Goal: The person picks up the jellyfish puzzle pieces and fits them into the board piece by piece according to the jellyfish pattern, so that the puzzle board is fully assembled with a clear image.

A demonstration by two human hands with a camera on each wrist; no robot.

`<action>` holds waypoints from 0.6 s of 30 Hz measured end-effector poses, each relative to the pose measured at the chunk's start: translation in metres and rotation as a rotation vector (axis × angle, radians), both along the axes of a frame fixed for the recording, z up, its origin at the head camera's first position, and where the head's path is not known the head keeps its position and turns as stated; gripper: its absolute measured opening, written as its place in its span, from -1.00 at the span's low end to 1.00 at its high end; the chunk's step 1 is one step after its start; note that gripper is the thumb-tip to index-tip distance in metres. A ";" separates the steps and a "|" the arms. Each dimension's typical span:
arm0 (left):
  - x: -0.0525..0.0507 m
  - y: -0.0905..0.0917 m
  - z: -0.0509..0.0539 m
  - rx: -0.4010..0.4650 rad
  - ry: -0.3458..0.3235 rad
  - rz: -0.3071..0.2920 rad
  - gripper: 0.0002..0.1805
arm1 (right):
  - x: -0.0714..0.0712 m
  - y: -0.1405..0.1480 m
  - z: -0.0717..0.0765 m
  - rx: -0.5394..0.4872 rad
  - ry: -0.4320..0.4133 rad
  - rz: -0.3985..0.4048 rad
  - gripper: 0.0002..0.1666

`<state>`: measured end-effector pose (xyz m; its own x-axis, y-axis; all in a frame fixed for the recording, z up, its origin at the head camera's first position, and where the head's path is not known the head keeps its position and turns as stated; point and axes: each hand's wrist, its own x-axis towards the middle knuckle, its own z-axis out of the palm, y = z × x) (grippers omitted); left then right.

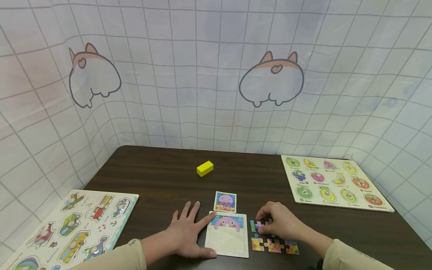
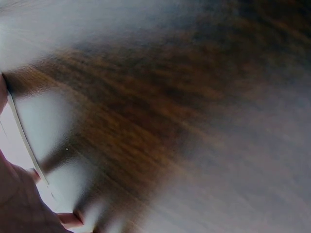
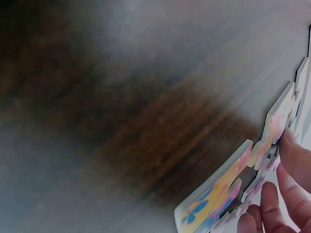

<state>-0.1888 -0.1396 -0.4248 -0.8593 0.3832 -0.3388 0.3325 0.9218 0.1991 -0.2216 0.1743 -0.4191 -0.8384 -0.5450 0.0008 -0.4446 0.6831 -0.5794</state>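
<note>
The left hand lies with its grip spread wide, the forefinger touching the top left corner of a pale puzzle tray and the thumb its lower left corner, while the other fingers fan out on the dark wooden surface. The tray sits upright to the wearer between the two hands. A pink creature's rounded head with eyes and red cheeks fills its top band against blue, and pale bare board shows below. At the tray's far edge stands a small picture card with a pink jellyfish over a yellow seabed. Just right of the tray, the right hand bends over the loose jigsaw pieces, its thumb and fingers curled down at the upper ones, near a green and blue piece; because the hand hides so much, I cannot tell whether it pinches a piece or only touches one. Three yellow and pink pieces lie in a row nearer the wearer. Farther back, well apart from the hands, is a yellow block. A fruit board lies at the far right of the surface, and a vehicle board at the left. Both forearms wear beige sleeves. Behind the surface hangs a white grid cloth bearing two outlined animal drawings.
</note>
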 end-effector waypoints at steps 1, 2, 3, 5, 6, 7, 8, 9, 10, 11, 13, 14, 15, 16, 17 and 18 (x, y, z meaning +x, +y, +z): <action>0.001 0.001 0.002 -0.007 0.000 0.003 0.11 | 0.000 0.000 0.000 0.005 0.005 -0.005 -0.79; 0.001 0.001 0.003 -0.013 0.000 0.006 0.11 | 0.000 -0.001 0.000 0.012 0.010 -0.011 -0.79; 0.002 0.002 0.004 -0.017 -0.001 0.010 0.11 | 0.000 -0.001 0.000 0.019 0.018 -0.017 -0.78; 0.003 0.002 0.006 -0.020 0.000 0.012 0.11 | 0.001 -0.002 0.000 0.029 0.034 -0.027 -0.78; 0.003 0.002 0.006 -0.021 0.000 0.013 0.11 | 0.002 -0.003 0.001 0.038 0.046 -0.032 -0.77; 0.003 0.002 0.006 -0.021 0.000 0.013 0.11 | 0.003 -0.003 0.001 0.044 0.055 -0.034 -0.77; 0.002 0.001 0.003 -0.011 0.002 0.009 0.11 | 0.004 -0.004 0.002 0.050 0.066 -0.035 -0.77; 0.001 0.000 0.001 -0.002 0.002 0.006 0.12 | 0.005 -0.005 0.003 0.057 0.079 -0.036 -0.76; 0.000 0.000 -0.001 0.007 0.003 0.002 0.12 | 0.005 -0.006 0.004 0.061 0.088 -0.035 -0.75; -0.001 -0.001 -0.004 0.016 0.004 -0.001 0.13 | 0.006 -0.007 0.004 0.067 0.095 -0.035 -0.75; -0.003 -0.003 -0.009 0.036 0.006 -0.008 0.14 | 0.007 -0.009 0.004 0.078 0.105 -0.033 -0.72; -0.004 -0.004 -0.011 0.046 0.007 -0.011 0.14 | 0.007 -0.010 0.004 0.081 0.106 -0.035 -0.71; -0.004 -0.004 -0.011 0.047 0.007 -0.011 0.14 | 0.008 -0.010 0.004 0.084 0.100 -0.040 -0.70; -0.004 -0.005 -0.011 0.050 0.007 -0.011 0.14 | 0.008 -0.010 0.004 0.085 0.092 -0.044 -0.69; -0.004 -0.005 -0.011 0.051 0.007 -0.012 0.14 | 0.008 -0.011 0.003 0.083 0.081 -0.050 -0.69; -0.004 -0.004 -0.010 0.051 0.007 -0.012 0.14 | 0.009 -0.011 0.003 0.079 0.067 -0.057 -0.68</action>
